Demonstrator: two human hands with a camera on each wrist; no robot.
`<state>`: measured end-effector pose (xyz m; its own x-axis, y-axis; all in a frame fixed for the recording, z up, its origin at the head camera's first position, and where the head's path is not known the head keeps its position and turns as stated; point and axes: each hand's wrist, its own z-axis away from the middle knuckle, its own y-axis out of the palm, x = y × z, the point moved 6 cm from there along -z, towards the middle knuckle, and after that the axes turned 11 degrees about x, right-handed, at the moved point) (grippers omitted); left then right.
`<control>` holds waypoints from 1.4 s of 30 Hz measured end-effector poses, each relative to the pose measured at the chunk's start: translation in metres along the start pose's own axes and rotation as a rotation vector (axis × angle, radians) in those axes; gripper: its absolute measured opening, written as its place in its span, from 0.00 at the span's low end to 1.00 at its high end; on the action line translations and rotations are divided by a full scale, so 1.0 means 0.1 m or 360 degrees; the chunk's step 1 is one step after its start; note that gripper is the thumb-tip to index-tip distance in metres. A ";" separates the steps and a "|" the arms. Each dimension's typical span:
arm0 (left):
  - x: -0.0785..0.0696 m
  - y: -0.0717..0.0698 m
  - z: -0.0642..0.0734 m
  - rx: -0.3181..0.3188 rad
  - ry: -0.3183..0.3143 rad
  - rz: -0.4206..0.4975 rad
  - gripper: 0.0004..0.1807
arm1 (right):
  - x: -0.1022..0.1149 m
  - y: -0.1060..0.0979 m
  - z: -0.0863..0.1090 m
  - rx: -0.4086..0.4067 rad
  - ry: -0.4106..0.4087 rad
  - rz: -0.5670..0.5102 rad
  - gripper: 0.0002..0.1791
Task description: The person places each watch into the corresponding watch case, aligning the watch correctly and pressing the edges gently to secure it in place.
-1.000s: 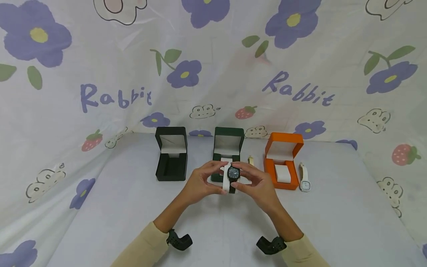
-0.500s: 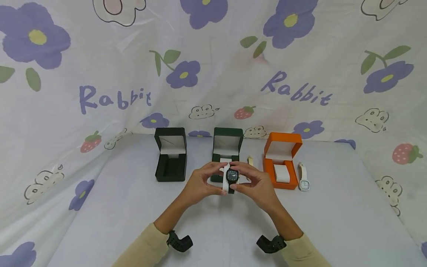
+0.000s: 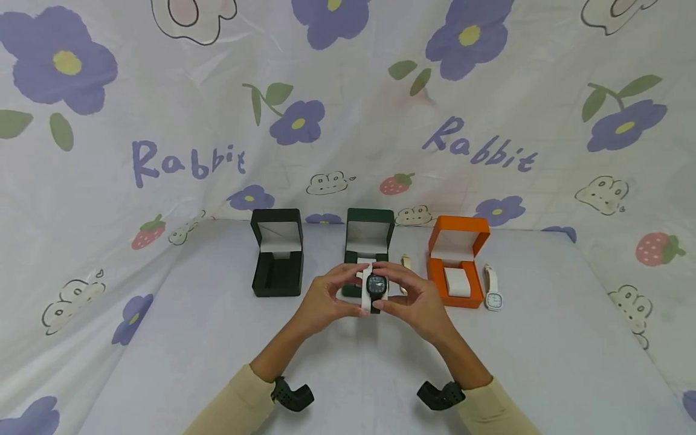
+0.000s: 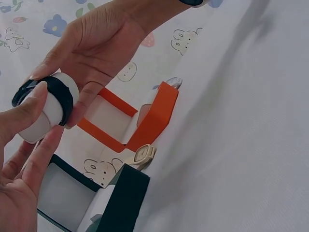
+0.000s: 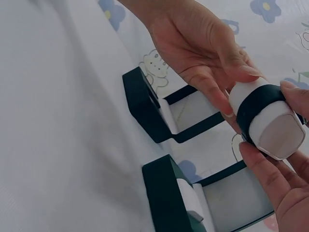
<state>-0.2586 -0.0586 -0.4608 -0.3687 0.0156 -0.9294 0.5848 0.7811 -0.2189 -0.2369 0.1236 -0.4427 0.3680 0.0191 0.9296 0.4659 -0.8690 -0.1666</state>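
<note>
Over the middle of the table, my two hands hold a white watch cushion (image 3: 367, 290) with a black-strapped wristwatch (image 3: 376, 284) around it. My left hand (image 3: 330, 299) grips the cushion's left end between thumb and fingers. From the other side, my right hand (image 3: 414, 299) pinches the watch at its strap. The dark strap (image 4: 63, 94) wraps the cushion in the left wrist view; the cushion's flat end (image 5: 280, 137) faces the camera in the right wrist view. Just behind the hands stands an open green watch box (image 3: 370, 222), its lower part partly hidden by them.
An open black watch box (image 3: 277, 220) stands to the left, its inside dark. On the right is an open orange watch box (image 3: 459, 225) with a white cushion (image 3: 458, 282). Beside it lies a white-strapped watch (image 3: 493, 296). A gold watch (image 3: 406, 263) lies between the green and orange boxes.
The watch has shifted very slightly left along the cushion, with my right hand. Both hands keep their hold. The head view has moved a little.
</note>
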 end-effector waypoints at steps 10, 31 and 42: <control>-0.03 0.00 -0.01 -0.0024 0.0011 -0.0064 0.44 | 0.03 0.01 0.01 -0.0056 0.0013 0.0000 0.28; 0.01 -0.03 0.01 -0.0042 -0.0033 -0.0060 0.43 | 0.03 0.03 0.00 -0.0033 -0.0001 0.0195 0.37; 0.00 -0.05 0.02 -0.0028 -0.0004 0.0049 0.45 | -0.01 0.06 -0.01 0.0046 0.0056 0.0360 0.46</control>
<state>-0.2599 -0.0643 -0.4602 -0.3492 0.0382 -0.9363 0.5832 0.7909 -0.1852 -0.2358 0.1178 -0.4445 0.4376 -0.1926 0.8783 0.3978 -0.8345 -0.3812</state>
